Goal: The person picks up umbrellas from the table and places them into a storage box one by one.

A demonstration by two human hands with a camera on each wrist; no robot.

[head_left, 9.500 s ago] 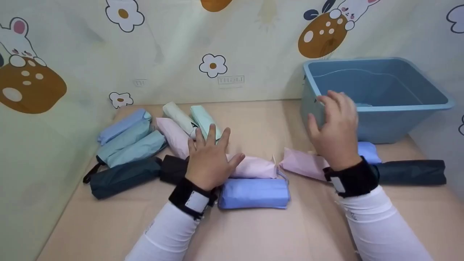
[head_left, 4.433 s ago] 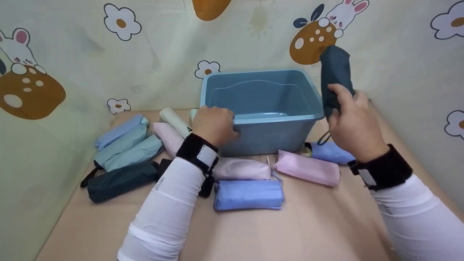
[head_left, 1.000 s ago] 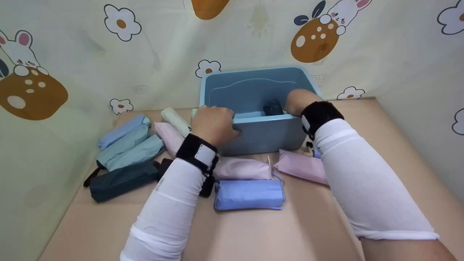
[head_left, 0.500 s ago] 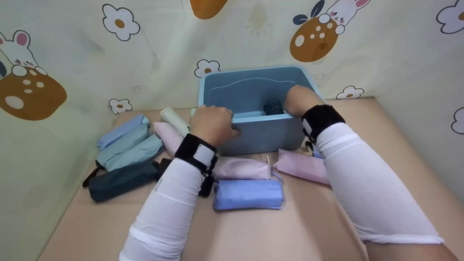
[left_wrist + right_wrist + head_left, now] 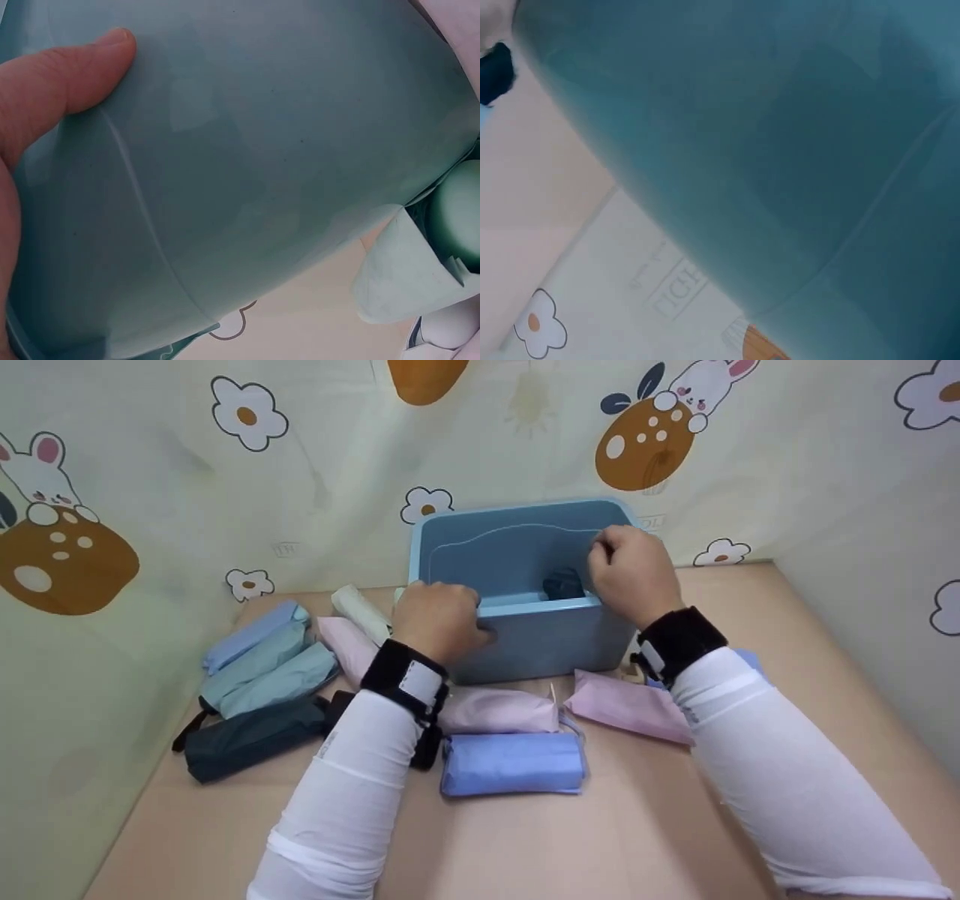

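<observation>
Stowing a dark folded umbrella (image 5: 562, 584) in the blue bin (image 5: 540, 643) seems the step in hand; it lies inside, partly hidden by the front. The left hand (image 5: 437, 620) clamps the rim. The right hand (image 5: 637, 574) curls at the right side, its grip unclear; next probably calls for lifting clear. The right sleeve (image 5: 795, 765) half-covers a blue umbrella (image 5: 749, 661).

Bin (image 5: 540, 645): blue, rectangular, smooth-walled, open-topped; upright on table (image 5: 517, 847). Left hand (image 5: 439, 619) grips its front-left rim, thumb against the outer wall. Right hand (image 5: 634, 574) at the front-right corner, fingers curled; contact with rim unclear. Dark teal rolled bundle (image 5: 562, 583) inside, towards the bin's right side; only one end visible above the front rim, remainder hidden.
</observation>
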